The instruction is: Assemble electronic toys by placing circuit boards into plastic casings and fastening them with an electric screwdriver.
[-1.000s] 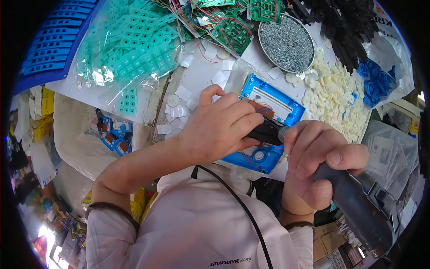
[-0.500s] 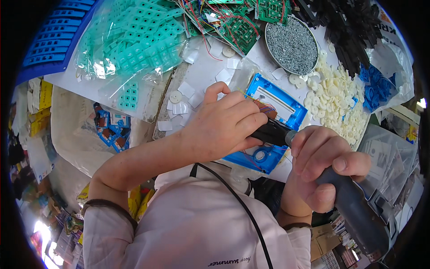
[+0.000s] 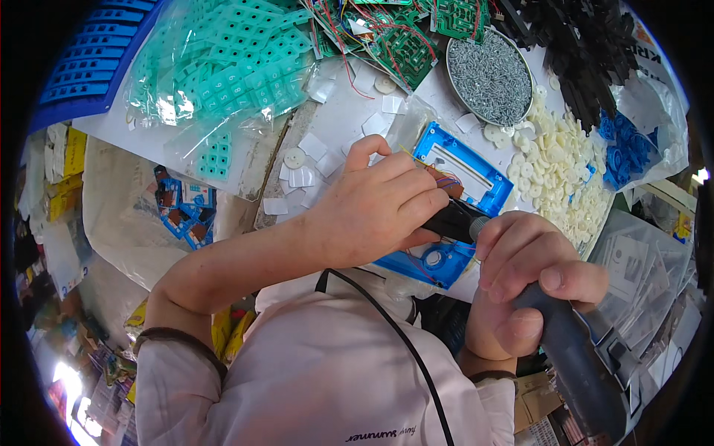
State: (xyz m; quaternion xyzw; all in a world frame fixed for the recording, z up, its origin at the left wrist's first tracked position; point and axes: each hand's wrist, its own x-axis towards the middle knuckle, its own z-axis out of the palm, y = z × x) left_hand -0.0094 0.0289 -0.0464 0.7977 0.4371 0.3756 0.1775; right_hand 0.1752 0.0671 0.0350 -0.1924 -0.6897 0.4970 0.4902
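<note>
The right hand (image 3: 532,271), right of centre, wraps its fingers around a power screwdriver (image 3: 587,364), a smooth, dark, thick cylinder with a ridged metal collar! And the left hand (image 3: 390,201), mid-frame, pinches a glossy black part (image 3: 452,220) over the blue case (image 3: 491,197), just right of centre: hard plastic, rectangular, with a long slot above and a round fitting below. Thin coloured wires (image 3: 448,181) spill out beside the fingers.

Now, the hard bits: the left hand covers the case's middle, the right knuckles crowd its edge, and whether the driver's tip touches the black part, I cannot tell. The screwdriver's back end runs into the dark lower-right rim.

All around, what a crowd! A round dish of shiny screws (image 3: 491,80) at upper right, chalky cream discs (image 3: 550,163) heaped below it, rubbery teal keypads (image 3: 238,89) under crinkled plastic at upper left, and green circuit boards (image 3: 405,56) cut off at the top.
</note>
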